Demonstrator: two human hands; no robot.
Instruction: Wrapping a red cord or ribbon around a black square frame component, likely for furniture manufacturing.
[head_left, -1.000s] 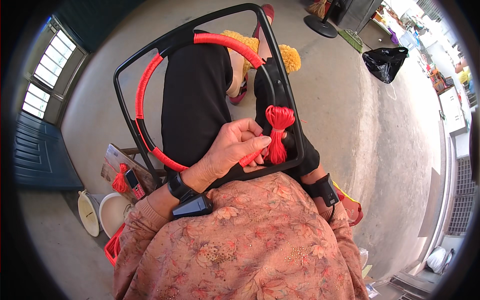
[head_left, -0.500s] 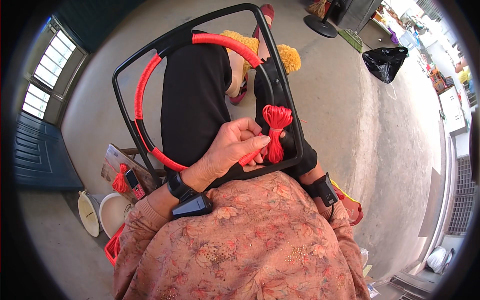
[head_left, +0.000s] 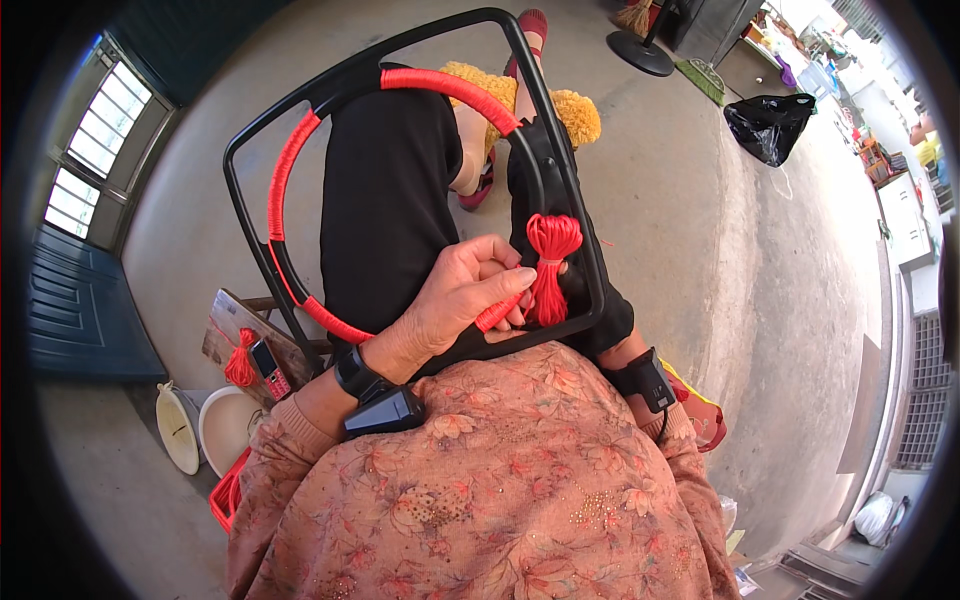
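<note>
Across my lap lies a black metal frame [head_left: 232,190] with rounded corners and a ring inside it. Tightly wound red cord [head_left: 450,84] covers several stretches of the ring, with bare black between them. My left hand [head_left: 465,285] is closed, thumb against fingers, on the red cord at the ring's near right part. Just right of its thumb hangs a bundle of red cord [head_left: 554,240], tied round its middle. My right hand [head_left: 563,268] is mostly hidden behind the bundle and frame; only a bit of finger shows, so its grip is unclear.
At my left, a board [head_left: 225,325] carries loose red cord [head_left: 240,360] and a red phone [head_left: 272,372]. Beside it are a pale bowl [head_left: 225,425], a hat-like pale object [head_left: 177,430] and a red basket [head_left: 225,500]. A black plastic bag [head_left: 770,128] lies at the far right.
The red cord bundle and my left thumb have shifted very slightly. My grip on the ring looks the same.
</note>
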